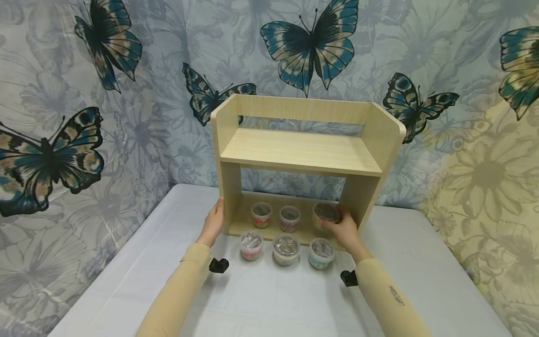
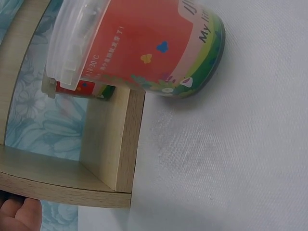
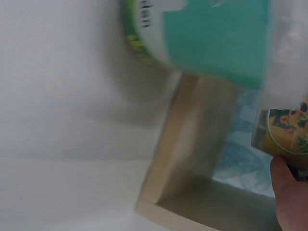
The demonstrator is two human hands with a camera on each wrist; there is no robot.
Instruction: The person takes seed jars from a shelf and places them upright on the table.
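- Clear plastic seems to form the held cup point(image 1: 326, 210), golden-labelled in the right wrist view; it is located in the lower compartment of the wooden shelf unit point(image 1: 301, 149), near the right panel point(image 1: 363, 196). Whether the lower board point(image 1: 305, 208) is touched by its base cannot be told.
- It is gripped by the right hand point(image 1: 347, 231), seen between 4 and 5 o'clock of it, the thumb laid across its near side.
- At 9 o'clock, the left panel point(image 1: 230, 187) is touched by the left hand point(image 1: 213, 222); whether fingers are curled round it cannot be told.
- Also at 9 o'clock, two shelf cups point(image 1: 262, 220) are seen; three front cups point(image 1: 286, 254) are set on white cloth point(image 1: 269, 304) between 6 and 8 o'clock.
- Lightness and fairly stiff, slippery walls are to be expected; hard squeezing might dent them. Hold is best taken round the body, below the lid.
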